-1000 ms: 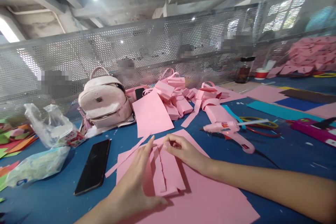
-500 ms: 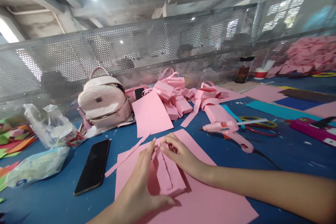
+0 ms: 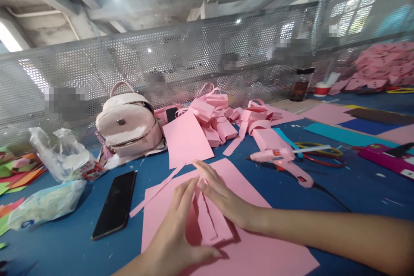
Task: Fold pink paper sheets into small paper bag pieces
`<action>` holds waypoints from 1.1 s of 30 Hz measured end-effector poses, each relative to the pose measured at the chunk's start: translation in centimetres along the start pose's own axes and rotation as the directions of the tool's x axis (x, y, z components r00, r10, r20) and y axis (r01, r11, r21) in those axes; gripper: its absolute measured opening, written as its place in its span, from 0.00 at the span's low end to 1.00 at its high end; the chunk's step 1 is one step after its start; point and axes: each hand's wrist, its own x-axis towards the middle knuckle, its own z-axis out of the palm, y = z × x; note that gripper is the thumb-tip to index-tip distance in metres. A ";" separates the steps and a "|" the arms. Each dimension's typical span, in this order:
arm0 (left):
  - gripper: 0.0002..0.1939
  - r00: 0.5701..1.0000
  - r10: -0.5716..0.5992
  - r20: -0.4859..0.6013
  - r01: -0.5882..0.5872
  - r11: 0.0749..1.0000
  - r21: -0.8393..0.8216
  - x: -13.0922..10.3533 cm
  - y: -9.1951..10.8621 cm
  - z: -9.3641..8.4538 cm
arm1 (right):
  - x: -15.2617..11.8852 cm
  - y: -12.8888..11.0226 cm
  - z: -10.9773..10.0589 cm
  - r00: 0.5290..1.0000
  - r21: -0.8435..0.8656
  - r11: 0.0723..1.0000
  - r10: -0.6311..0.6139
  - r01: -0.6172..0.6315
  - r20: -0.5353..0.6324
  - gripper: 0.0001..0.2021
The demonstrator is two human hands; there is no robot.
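Observation:
A small folded pink paper bag (image 3: 209, 220), with an uneven seam down its upper face, lies on a large pink paper sheet (image 3: 274, 254). My left hand (image 3: 176, 224) grips its left side, fingertips at the far end and thumb by the near end. My right hand (image 3: 226, 198) presses along its right side, fingers straight and thumb over the top near the far end. Between them both hands hold the bag; their inner fingers are partly hidden. A narrow pink paper strip (image 3: 155, 192) lies beyond my left hand.
A black phone (image 3: 114, 205) lies left, near plastic bags (image 3: 48, 202). A pale backpack (image 3: 129, 120) and pink paper bags (image 3: 213, 116) stand behind, before a perforated metal screen (image 3: 181, 60). Right are a pink glue gun (image 3: 281, 159), scissors (image 3: 323, 153) and a jar (image 3: 300, 86).
My right hand's fingers have straightened from a curled pinch at the far end and now lie along the right side. The paper bag has shifted slightly right and nearer. My left hand has moved slightly right.

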 end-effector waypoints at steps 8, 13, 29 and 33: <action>0.53 0.994 0.071 -0.080 -0.066 0.996 0.062 0.3 -0.5 -0.8 | -0.7 -1.4 -0.6 0.989 0.206 0.978 -0.066 0.038 0.134 0.38; 0.50 0.968 0.167 -0.185 -0.139 0.978 0.155 1.1 -1.8 -1.6 | 0.2 -1.1 -1.4 0.986 0.381 0.912 -0.164 0.153 -0.003 0.34; 0.54 0.929 0.336 -0.157 -0.249 0.879 0.407 0.6 -1.5 -2.0 | -0.7 -0.4 -0.4 0.994 0.220 0.974 0.021 -0.044 0.108 0.40; 0.56 0.927 0.345 -0.150 -0.252 0.864 0.436 0.6 -1.3 -2.1 | -1.0 -0.8 -0.2 0.989 0.178 0.984 0.003 -0.030 0.150 0.43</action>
